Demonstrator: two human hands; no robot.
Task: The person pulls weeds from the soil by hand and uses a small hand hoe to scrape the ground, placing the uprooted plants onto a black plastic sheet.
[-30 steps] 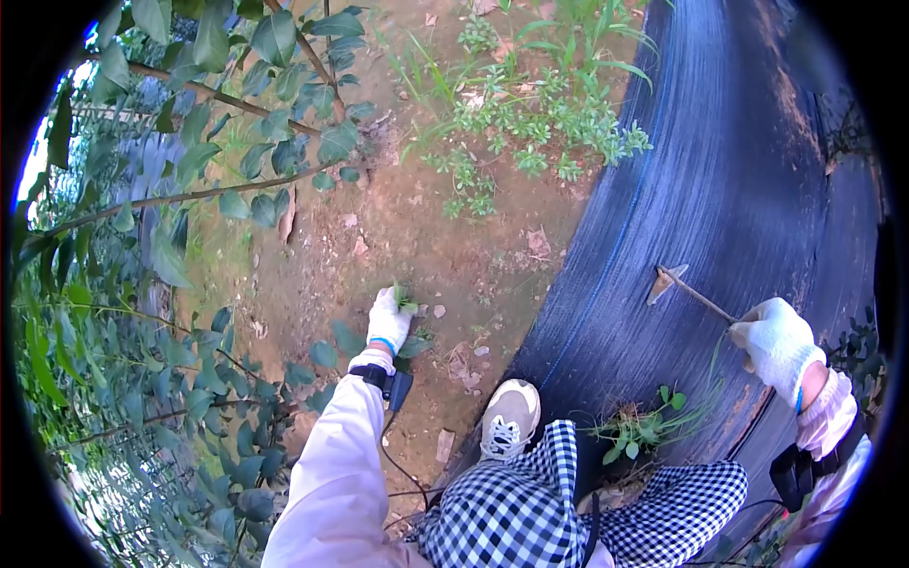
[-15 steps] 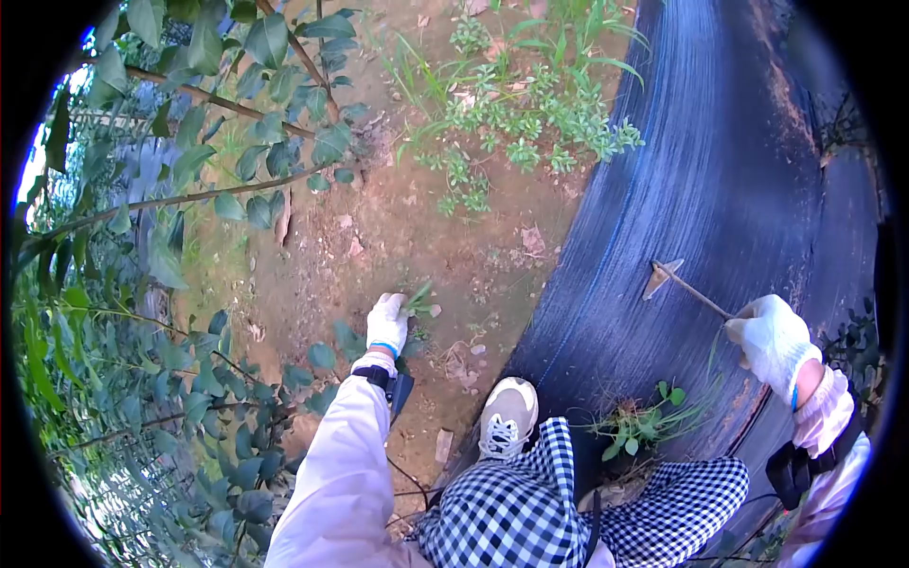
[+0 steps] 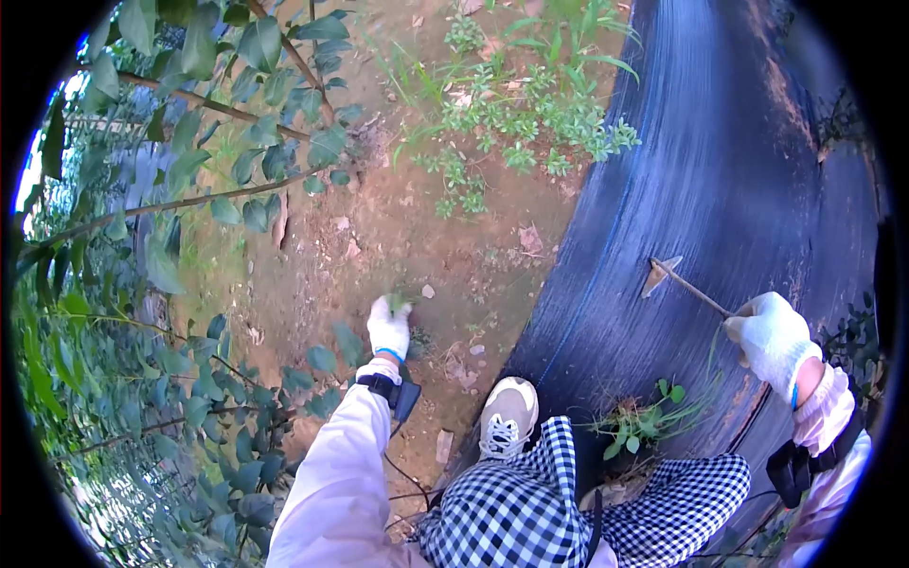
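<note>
Knit-gloved left hand (image 3: 389, 328) pinches a blurred weed (image 3: 399, 301) over gritty soil (image 3: 454, 260); right hand (image 3: 775, 343) grips a triangular-bladed hoe (image 3: 680, 279) — glossy sheet (image 3: 701, 170) edge between.

Hoe (image 3: 660, 275) in gloved right fingers (image 3: 741, 330)

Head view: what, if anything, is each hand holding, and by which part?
The right hand grips the hoe by its handle. The left hand is at a green sprig, too blurred to tell the hold.
</note>
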